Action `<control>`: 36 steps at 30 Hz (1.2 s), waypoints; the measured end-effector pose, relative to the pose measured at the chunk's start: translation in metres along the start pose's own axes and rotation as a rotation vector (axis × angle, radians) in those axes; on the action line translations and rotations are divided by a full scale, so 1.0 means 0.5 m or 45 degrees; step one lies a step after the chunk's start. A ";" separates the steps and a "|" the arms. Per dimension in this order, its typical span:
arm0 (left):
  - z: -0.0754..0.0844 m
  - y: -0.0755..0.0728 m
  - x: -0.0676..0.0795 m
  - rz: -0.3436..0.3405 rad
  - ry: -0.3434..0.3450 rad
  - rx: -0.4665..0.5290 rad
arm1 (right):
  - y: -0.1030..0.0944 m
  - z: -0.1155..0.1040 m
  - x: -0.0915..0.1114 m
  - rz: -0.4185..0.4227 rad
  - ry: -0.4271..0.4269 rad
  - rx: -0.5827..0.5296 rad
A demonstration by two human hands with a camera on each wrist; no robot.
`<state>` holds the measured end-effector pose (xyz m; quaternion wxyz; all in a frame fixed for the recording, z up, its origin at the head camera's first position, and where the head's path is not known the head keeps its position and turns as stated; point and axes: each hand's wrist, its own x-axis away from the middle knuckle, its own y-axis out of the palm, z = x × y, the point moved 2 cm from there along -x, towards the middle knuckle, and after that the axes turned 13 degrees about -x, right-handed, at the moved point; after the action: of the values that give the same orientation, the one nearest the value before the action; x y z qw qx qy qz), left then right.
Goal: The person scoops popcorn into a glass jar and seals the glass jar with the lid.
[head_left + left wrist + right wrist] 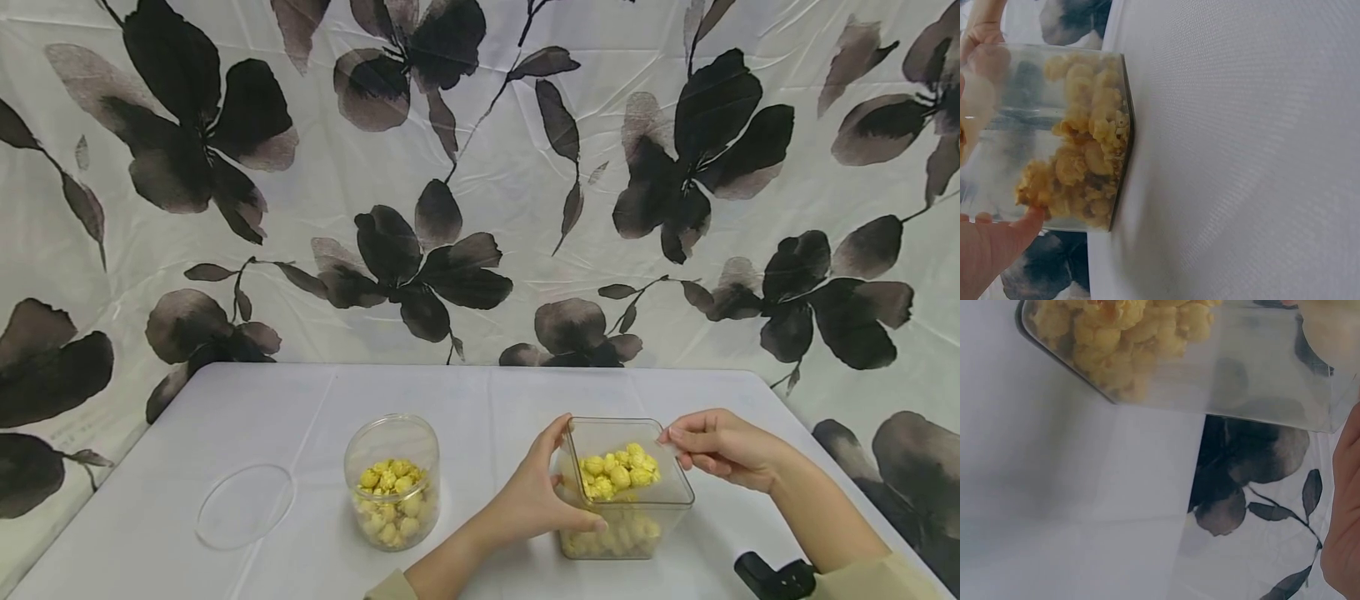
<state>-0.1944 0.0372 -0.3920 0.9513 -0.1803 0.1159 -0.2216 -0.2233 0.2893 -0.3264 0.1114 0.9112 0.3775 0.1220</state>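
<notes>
A clear square-topped container (678, 500) stands on the table with yellow popcorn (618, 473) inside. My left hand (528, 492) grips its left side, thumb across the near wall and fingers at the far left corner. At its right rim is my right hand (723, 446), with curled fingers and the thumb and index finger pinching at the edge. In the left wrist view, a left fingertip (1030, 222) presses against the wall beside the popcorn (1088, 137). The right wrist view shows the container's lower edge and part of the right hand (1344, 519).
Left of the container stands a round clear jar (431, 446), partly filled with yellow popcorn. A thin clear disc (245, 507) lies farther left on the white table (315, 400). Behind the table hangs a floral cloth (510, 208). A black device (776, 577) sits at the right wrist.
</notes>
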 end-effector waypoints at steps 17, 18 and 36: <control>-0.003 0.000 -0.001 -0.009 -0.001 0.003 | -0.003 0.006 0.004 -0.039 0.011 -0.087; -0.003 0.000 -0.001 -0.008 -0.001 0.002 | -0.004 0.005 0.004 -0.035 0.008 -0.084; -0.002 0.000 -0.002 -0.005 -0.003 -0.010 | -0.011 -0.004 0.000 -0.033 -0.008 -0.106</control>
<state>-0.1956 0.0371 -0.3928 0.9502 -0.1847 0.1152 -0.2228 -0.2273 0.2933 -0.3259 0.1520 0.9011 0.3835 0.1333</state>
